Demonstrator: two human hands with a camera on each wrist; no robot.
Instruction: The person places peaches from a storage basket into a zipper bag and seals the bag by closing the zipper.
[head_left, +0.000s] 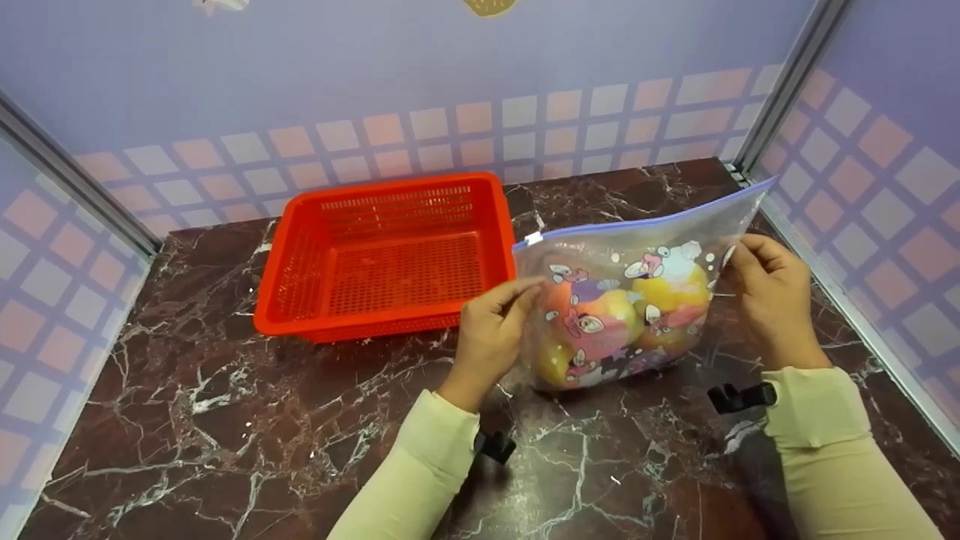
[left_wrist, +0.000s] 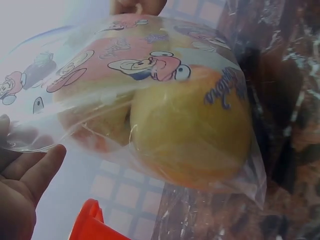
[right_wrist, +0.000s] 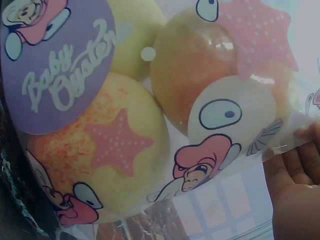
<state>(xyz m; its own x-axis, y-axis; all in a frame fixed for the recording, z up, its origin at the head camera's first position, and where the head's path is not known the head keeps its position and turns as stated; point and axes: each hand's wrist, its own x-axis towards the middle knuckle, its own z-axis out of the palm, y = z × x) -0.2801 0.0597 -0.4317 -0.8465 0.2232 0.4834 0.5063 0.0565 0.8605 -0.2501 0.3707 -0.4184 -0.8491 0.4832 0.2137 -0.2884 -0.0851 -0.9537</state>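
Note:
A clear zip bag (head_left: 637,247) printed with cartoon figures stands upright on the marble table (head_left: 225,420), holding several yellow-orange round fruits (head_left: 600,319). My left hand (head_left: 499,315) pinches the bag's left edge just below the white zip slider (head_left: 533,239). My right hand (head_left: 761,281) grips the bag's right edge. The purple zip strip runs along the top. In the left wrist view the bag (left_wrist: 150,100) fills the frame with my left hand's fingers (left_wrist: 30,170) at its edge. The right wrist view shows the fruits (right_wrist: 100,150) up close and my right hand's palm (right_wrist: 295,185) by the bag.
An empty red slotted basket (head_left: 386,251) sits on the table left of the bag. Tiled purple walls enclose the table at the back and on both sides.

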